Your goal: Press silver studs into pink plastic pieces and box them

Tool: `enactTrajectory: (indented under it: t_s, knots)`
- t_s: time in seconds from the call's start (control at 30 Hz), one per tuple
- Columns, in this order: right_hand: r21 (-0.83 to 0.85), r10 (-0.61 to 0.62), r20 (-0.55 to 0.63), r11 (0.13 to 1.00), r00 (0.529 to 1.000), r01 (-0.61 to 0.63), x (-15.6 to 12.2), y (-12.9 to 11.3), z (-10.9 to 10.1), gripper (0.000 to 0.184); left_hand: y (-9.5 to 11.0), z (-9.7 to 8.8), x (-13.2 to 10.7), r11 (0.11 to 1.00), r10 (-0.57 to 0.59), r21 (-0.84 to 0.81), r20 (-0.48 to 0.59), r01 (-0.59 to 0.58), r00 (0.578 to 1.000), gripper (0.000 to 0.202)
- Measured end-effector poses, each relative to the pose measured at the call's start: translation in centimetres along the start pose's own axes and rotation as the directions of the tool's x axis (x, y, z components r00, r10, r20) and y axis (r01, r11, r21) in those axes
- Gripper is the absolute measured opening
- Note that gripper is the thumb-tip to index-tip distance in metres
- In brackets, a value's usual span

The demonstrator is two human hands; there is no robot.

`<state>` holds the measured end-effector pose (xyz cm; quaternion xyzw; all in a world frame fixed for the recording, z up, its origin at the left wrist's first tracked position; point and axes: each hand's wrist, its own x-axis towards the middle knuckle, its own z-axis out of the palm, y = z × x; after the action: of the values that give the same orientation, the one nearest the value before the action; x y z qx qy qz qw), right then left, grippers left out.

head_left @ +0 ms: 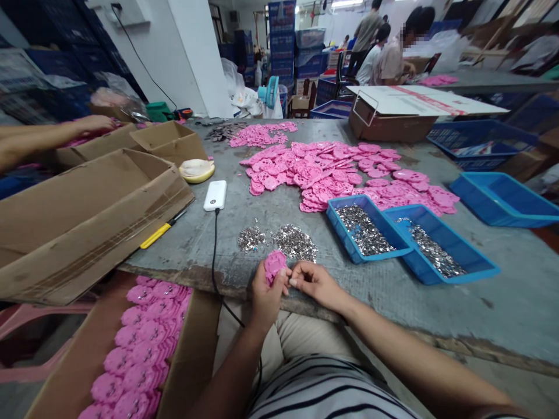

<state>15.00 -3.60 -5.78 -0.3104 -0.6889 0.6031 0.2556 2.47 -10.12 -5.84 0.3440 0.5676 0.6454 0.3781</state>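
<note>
My left hand (267,297) is closed around a pink plastic piece (275,265), held up at the table's front edge. Close beside it, my right hand (315,282) has thumb and fingertips pinched together near the piece's lower right; whatever sits in that pinch is too small to make out. Just beyond my hands lie two little heaps of shiny metal parts, a larger heap (296,241) and a smaller heap (251,238). A big pile of similar pink pieces (323,169) spreads farther back.
Two blue trays (354,256) (474,265) hold metal parts at right; another blue tray (502,198) stands behind. A corded white power bank (215,195), yellow cutter (156,235) and cardboard boxes (87,215) lie left. Stacked pink pieces (140,349) fill a box below. Another person's arm (56,137) reaches in.
</note>
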Motion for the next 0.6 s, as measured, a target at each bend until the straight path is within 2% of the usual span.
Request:
enactTrajectory:
  t_s: [0.27,0.6]
  knots:
    - [-0.005,0.011,0.007,1.000,1.000,-0.011,0.00,-0.15,-0.02,0.048,0.04,0.08,0.03,0.999,-0.006,-0.033,-0.001,0.006,1.000,0.023]
    - [-0.046,-0.018,-0.022,0.999,1.000,0.017,0.19,0.18,0.07,0.046,-0.26,-0.14,0.27,1.000,0.010,0.020,0.006,-0.010,1.000,0.020]
